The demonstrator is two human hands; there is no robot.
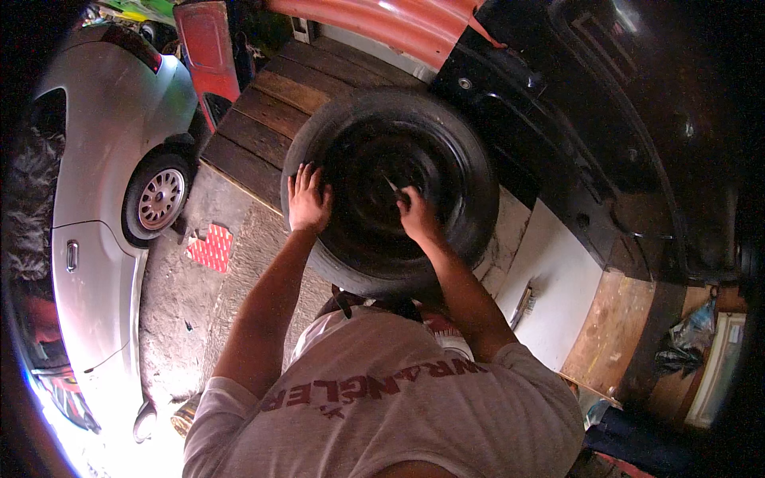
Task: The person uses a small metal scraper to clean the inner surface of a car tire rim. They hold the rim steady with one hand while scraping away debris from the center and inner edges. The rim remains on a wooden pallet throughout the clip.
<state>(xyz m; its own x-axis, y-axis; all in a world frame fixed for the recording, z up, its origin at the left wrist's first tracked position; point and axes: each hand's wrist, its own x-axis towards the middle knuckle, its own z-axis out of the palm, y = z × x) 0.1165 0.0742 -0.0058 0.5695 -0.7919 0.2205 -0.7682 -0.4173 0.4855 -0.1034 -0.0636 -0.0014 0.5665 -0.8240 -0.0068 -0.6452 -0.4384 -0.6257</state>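
A car wheel with a black tyre [478, 175] and a dark steel rim [358, 151] lies in front of me, its hollow side facing up. My left hand [309, 203] rests on the tyre's left sidewall, with its fingers stretched out toward the far side. Over the rim, right of its centre, my right hand [416, 213] is closed around a small tool. Only a thin, pale pointed tip [390, 183] sticks out past the fingers, angled to the far left. The handle is hidden in the grip, and I cannot tell whether the tip touches the rim.
Dark wooden planks [279, 92] extend beyond the wheel. A silver car [103, 175] stands at left, near a red patterned piece of card [211, 248] on the floor. Large black body panels [574, 103] fill the right. A brush [522, 304] lies by a white board [558, 279].
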